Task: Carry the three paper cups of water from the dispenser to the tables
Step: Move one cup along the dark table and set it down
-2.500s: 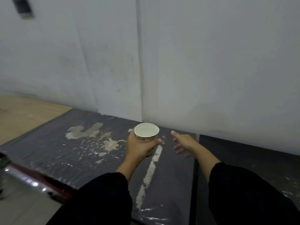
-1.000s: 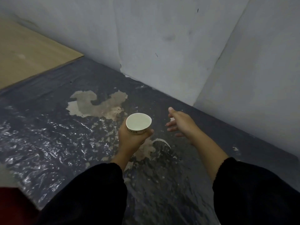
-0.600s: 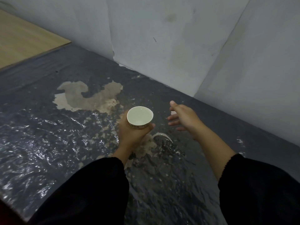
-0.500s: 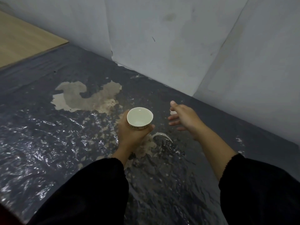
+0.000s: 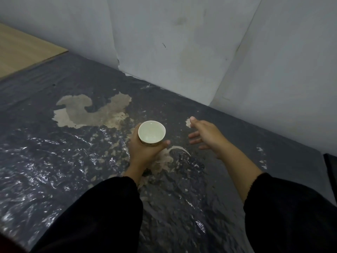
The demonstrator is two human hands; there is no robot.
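Note:
A white paper cup (image 5: pixel 151 132) with water in it stands upright in my left hand (image 5: pixel 144 148), whose fingers wrap its side from below. The cup is held low over a dark table top (image 5: pixel 54 161) covered in wrinkled, worn plastic film; whether its base touches the surface is hidden by the hand. My right hand (image 5: pixel 206 136) hovers to the right of the cup with fingers spread and nothing in it. Both arms wear black sleeves. No other cup and no dispenser are in view.
A grey wall (image 5: pixel 182 42) runs along the table's far edge, with a corner at the right. A light wooden table top (image 5: pixel 21 52) adjoins at the far left. Pale patches (image 5: pixel 87 114) mark where the dark covering has peeled. A gap (image 5: pixel 328 167) shows at the right edge.
My left hand has lowered the cup toward the dark table top and the view has tilted down and closer. My right hand stays open beside it.

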